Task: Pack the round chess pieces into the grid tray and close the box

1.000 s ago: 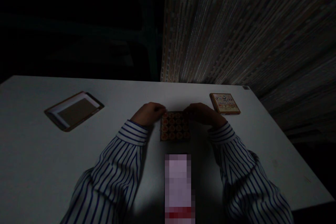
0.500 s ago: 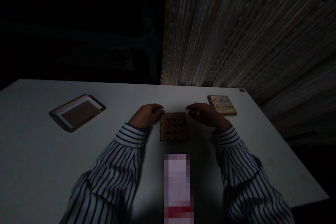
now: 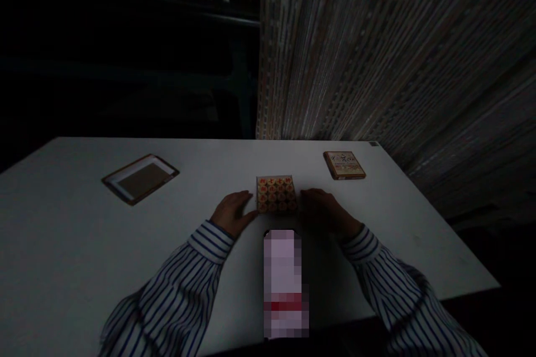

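Observation:
A small block of round Chinese chess pieces [image 3: 276, 195] with red characters lies in the middle of the white table, set in rows in what looks like a shallow tray or clear wrap. To its left is my left hand [image 3: 233, 213], thumb and fingers apart, the thumb tip at or very near the block's front left corner. On the other side, my right hand [image 3: 329, 213] rests with its fingertips a little right of the block. Its fingers stretch forward, though shadow hides part of them. Neither hand grips anything.
An open box lid or tray [image 3: 142, 178] lies on the left of the white table [image 3: 84, 268]. A flat printed box [image 3: 344, 165] sits at the back right. A pixelated pale oblong [image 3: 282, 279] stands nearest me. Behind the table hangs a striped curtain [image 3: 335, 50].
Both hands have drawn back toward me, from the block's far corners to its sides. The block looks brighter, and its characters show more clearly. The camera view has shifted slightly.

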`<state>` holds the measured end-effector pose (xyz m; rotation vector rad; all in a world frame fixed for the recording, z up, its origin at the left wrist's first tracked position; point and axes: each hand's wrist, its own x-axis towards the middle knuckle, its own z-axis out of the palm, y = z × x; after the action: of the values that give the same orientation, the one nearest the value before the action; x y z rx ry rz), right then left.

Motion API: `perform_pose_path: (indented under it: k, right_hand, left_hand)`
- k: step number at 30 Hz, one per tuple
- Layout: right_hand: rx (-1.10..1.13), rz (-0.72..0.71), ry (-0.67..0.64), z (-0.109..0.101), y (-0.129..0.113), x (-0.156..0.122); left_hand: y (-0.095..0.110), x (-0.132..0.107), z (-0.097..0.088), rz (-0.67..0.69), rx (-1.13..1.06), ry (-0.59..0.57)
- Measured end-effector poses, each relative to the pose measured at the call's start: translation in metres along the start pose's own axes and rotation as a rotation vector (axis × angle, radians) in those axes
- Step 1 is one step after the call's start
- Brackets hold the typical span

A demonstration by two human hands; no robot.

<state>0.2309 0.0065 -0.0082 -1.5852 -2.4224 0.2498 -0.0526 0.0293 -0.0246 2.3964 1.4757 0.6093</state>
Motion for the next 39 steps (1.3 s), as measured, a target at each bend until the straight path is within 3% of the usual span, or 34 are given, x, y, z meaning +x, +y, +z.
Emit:
perform_pose_path:
  k: [4,10,21,39]
  right_hand:
    - [-0.105,0.037,-0.004,0.013,0.0,-0.001]
    - [-0.132,0.042,0.011,0.021,-0.003,0.001]
    - [-0.108,0.01,-0.008,0.02,-0.002,0.007]
    - [-0.1,-0.032,-0.018,0.022,-0.011,0.026]
  left_hand:
    - [-0.005,-0.003,0.012,0.056,0.139,-0.018]
    - [0.002,-0.004,0.014,0.076,0.255,-0.035]
    - [0.008,-0.004,0.011,0.065,0.201,-0.024]
    - [-0.007,-0.003,0.008,0.017,0.219,-0.019]
